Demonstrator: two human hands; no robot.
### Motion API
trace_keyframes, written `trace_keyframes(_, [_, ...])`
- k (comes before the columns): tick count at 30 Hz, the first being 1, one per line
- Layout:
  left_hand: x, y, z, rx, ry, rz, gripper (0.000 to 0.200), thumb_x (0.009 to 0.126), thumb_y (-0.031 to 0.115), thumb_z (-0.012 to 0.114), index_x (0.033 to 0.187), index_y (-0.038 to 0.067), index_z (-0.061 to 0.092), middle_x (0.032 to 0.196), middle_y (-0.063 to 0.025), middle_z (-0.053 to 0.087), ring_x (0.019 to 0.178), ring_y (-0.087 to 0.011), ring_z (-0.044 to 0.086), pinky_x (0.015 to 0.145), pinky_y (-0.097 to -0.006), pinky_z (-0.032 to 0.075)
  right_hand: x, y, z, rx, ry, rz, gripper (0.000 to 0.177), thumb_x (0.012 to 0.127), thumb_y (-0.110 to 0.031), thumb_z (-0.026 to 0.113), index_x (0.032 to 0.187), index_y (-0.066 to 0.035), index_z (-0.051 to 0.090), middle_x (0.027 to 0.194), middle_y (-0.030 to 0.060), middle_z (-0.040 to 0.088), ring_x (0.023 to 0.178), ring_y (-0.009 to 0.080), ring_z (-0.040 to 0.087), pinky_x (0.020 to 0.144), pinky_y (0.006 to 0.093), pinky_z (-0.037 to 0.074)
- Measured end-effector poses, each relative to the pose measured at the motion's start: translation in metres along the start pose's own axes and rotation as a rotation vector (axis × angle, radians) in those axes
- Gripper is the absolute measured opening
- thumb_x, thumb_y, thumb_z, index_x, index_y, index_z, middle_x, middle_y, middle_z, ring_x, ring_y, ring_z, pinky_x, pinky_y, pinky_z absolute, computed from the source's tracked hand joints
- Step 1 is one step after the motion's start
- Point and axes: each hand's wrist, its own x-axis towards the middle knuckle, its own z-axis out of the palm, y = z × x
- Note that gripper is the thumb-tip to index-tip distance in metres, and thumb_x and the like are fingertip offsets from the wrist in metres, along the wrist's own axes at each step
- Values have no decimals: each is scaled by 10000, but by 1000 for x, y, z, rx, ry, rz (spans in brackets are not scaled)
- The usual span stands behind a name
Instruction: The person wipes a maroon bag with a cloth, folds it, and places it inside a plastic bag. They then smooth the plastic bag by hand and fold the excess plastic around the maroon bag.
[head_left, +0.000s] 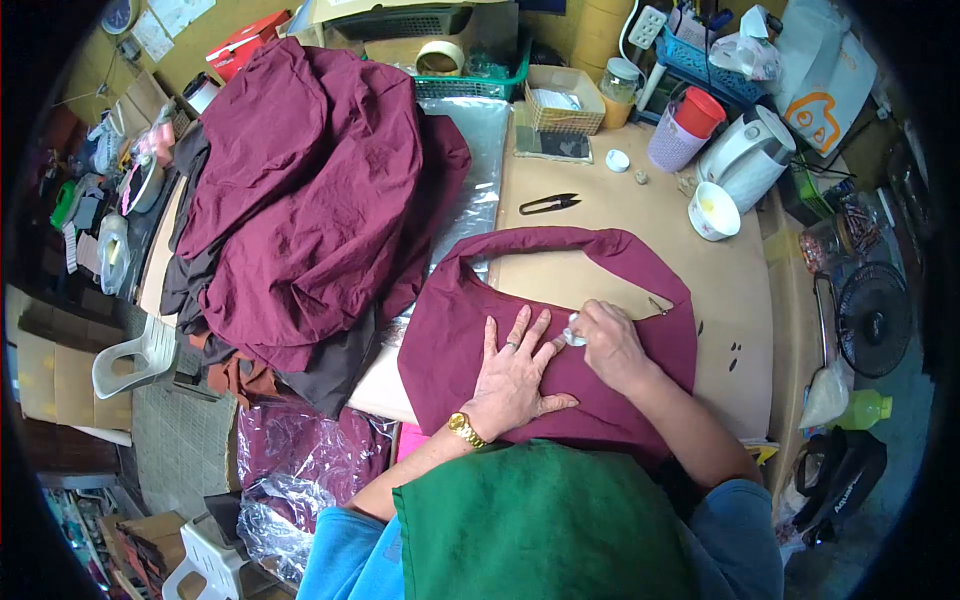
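Observation:
A maroon fabric bag (450,350) with a wide loop strap (560,240) lies flat on the table before me. My left hand (515,370) rests on it, palm down with the fingers spread, just below the opening's edge. Beside it, my right hand (612,345) is closed on a small whitish piece (573,332) and presses it against the fabric near the opening. What this piece is I cannot make out. A small metal fitting (660,306) shows at the strap's right base. Black thread snips (549,204) lie beyond the bag.
A big heap of maroon cloth (310,190) covers the table's left side. At the back right are a wicker basket (563,100), a white cup (714,212), a lilac basket (674,145) and an electric kettle (748,152). Plastic-wrapped maroon cloth (300,450) sits below the table's left edge.

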Motion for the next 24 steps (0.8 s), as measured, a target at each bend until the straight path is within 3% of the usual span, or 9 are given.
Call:
trace_keyframes(4, [2,2,-3,10,7,29,924,738,769,635,1393,124,528,1557,-165,348,1504,-385,202,1154,-700,110,3,-1,-1,-29,-32,-20,100,746,5,645,824,-32,595,879,138,550,861,333,579,772,448,473])
trace_keyframes(6, [4,6,-10,69,-160,-47,916,746,749,641,1424,147,514,1582,-159,325,1514,-363,187,1166,-686,97,17,-9,14,-30,-10,-19,100,758,-5,641,846,-34,606,892,134,552,876,330,578,785,444,469])
trace_keyframes(11, [1,4,-7,12,-44,-33,925,733,767,635,1418,156,527,1588,-161,312,1515,-363,183,1167,-683,97,-5,-6,2,-44,12,-41,215,809,-39,599,1012,-37,668,940,114,566,930,306,569,843,415,445])
trace_keyframes(15, [0,4,-7,64,-102,-32,942,721,779,631,1435,174,518,1595,-146,308,1513,-358,190,1163,-688,99,-12,-2,-5,-63,-44,-27,226,801,-33,602,1015,-36,676,926,108,575,910,305,574,832,417,450])
trace_keyframes(20, [1,4,-6,29,-62,-39,935,719,776,635,1426,174,529,1590,-149,315,1512,-351,191,1164,-687,96,10,1,12,-19,69,-110,136,777,-30,615,897,-41,678,866,100,585,870,295,585,812,410,457])
trace_keyframes(24, [2,3,-5,33,-60,-32,936,716,778,637,1422,172,532,1587,-150,319,1512,-353,191,1166,-684,95,-1,9,-2,-62,7,-96,105,758,-38,632,856,-41,669,869,103,587,873,292,584,804,411,456])
